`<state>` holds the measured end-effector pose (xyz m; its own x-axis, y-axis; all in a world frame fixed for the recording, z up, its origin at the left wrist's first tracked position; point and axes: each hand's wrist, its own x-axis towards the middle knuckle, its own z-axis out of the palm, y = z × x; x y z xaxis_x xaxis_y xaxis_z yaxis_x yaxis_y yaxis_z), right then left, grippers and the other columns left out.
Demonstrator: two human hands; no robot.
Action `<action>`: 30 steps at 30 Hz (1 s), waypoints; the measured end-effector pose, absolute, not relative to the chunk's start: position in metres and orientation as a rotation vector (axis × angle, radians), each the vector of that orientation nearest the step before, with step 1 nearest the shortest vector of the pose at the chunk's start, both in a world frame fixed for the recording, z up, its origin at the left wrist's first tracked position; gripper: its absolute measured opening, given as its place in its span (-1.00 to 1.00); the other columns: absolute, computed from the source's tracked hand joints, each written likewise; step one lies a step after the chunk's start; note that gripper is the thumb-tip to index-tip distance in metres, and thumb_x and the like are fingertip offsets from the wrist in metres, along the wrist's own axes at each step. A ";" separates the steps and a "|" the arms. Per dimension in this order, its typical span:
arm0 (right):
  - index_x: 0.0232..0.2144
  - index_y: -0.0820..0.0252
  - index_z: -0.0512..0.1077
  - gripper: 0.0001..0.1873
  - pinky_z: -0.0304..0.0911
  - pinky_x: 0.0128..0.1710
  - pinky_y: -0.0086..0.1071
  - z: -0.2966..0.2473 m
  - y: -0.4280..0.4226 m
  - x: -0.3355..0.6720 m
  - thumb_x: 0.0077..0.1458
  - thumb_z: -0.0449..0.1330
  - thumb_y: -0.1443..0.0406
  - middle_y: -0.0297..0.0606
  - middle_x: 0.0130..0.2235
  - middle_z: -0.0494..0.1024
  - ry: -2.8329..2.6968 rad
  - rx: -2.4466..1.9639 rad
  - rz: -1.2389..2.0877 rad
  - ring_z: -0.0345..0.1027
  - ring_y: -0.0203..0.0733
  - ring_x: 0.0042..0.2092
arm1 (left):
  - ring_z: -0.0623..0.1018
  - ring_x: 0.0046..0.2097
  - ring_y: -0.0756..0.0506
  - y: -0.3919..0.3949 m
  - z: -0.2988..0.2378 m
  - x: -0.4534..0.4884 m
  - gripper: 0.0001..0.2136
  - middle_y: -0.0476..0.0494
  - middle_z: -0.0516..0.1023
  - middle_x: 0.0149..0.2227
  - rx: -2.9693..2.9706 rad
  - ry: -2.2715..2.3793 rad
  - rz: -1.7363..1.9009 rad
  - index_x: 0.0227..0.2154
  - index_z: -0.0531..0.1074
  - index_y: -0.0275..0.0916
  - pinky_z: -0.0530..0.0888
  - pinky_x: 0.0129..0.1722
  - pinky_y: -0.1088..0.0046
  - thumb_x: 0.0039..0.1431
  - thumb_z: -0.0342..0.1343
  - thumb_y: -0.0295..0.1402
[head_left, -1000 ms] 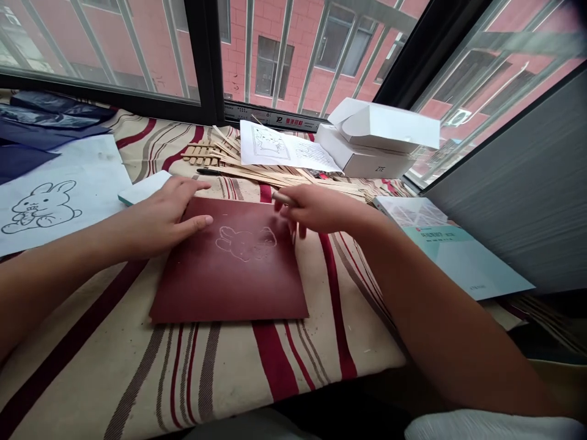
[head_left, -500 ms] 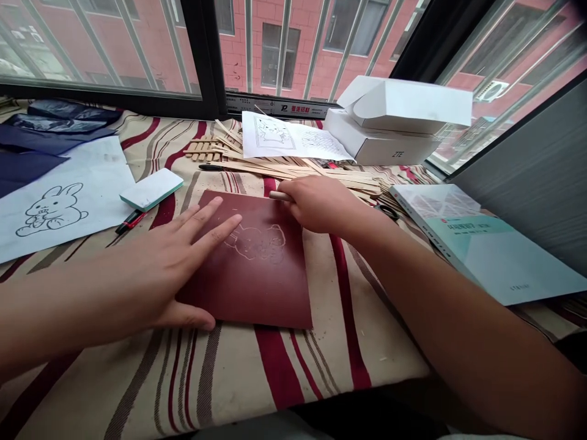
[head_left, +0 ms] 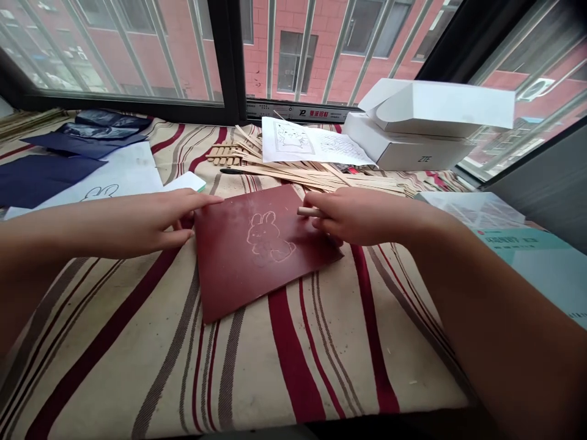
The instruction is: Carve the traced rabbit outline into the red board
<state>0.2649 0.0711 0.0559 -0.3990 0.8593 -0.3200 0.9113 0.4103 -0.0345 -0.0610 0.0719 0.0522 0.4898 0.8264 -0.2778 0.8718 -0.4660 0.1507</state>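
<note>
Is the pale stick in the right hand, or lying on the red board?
Held: the stick pokes out between fingers of the right hand.

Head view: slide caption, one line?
Left hand at the edge of a dark red board scratched with a rabbit outline; right hand holds a pale stick over it.

**Soft window daylight, bowed edges**

Even daylight comes through the window [head_left: 230, 61] ahead, bright and diffuse, leaving only faint shadows beneath the left hand [head_left: 137, 223]. The maroon board [head_left: 229, 275] carries a pale sheen. The right forearm [head_left: 513, 348] falls darker in the lower corner. Wide-angle distortion leans the window bars [head_left: 269, 55] toward the edges; focus stays fairly sharp throughout.
</note>
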 end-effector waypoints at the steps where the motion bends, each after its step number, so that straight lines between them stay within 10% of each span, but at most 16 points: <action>1: -0.04 0.12 0.43 -0.81 0.22 -0.31 -0.23 0.056 0.072 0.266 0.40 0.09 0.23 -0.10 -0.19 0.68 2.403 1.570 -0.338 0.51 -0.01 -0.25 | 0.59 -0.15 -0.16 0.071 0.050 -0.058 -0.39 -0.16 0.63 -0.08 2.453 1.469 -0.223 0.40 0.28 -0.18 0.49 -0.11 0.37 0.34 -0.14 -0.16; 9: 0.30 0.07 0.42 -0.44 0.39 -0.04 -0.16 0.069 0.074 0.278 0.33 0.15 0.07 -0.12 0.08 0.69 2.366 1.323 -0.912 0.61 0.07 -0.02 | 0.47 0.26 -0.41 0.080 0.005 -0.039 -0.23 -0.40 0.46 0.29 2.516 1.704 0.106 0.41 0.24 -0.34 0.37 0.36 -0.02 0.29 -0.18 0.08; 16: -0.23 0.17 0.49 -0.66 0.39 -0.33 -0.26 0.072 0.071 0.284 0.36 0.18 0.02 -0.18 -0.34 0.69 2.660 1.509 -1.199 0.55 -0.13 -0.37 | 0.42 0.24 -0.40 0.077 -0.012 -0.031 -0.35 -0.44 0.46 0.26 2.820 1.618 0.119 0.37 0.26 -0.36 0.34 0.33 0.00 0.44 -0.28 -0.02; 30: -0.36 0.24 0.47 -0.61 0.36 -0.52 -0.48 0.041 0.063 0.211 0.44 0.20 0.10 -0.35 -0.52 0.47 2.757 0.715 -2.793 0.44 -0.33 -0.50 | 0.46 0.11 -0.44 0.072 -0.004 -0.025 -0.38 -0.52 0.46 0.19 2.879 1.603 0.005 0.32 0.31 -0.39 0.41 0.21 -0.08 0.45 -0.28 -0.07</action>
<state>0.2110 0.0630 0.0413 -0.6085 0.7307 0.3095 -0.3192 0.1317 -0.9385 -0.0246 0.0716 -0.0036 0.5297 0.8446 0.0774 0.8451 -0.5179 -0.1323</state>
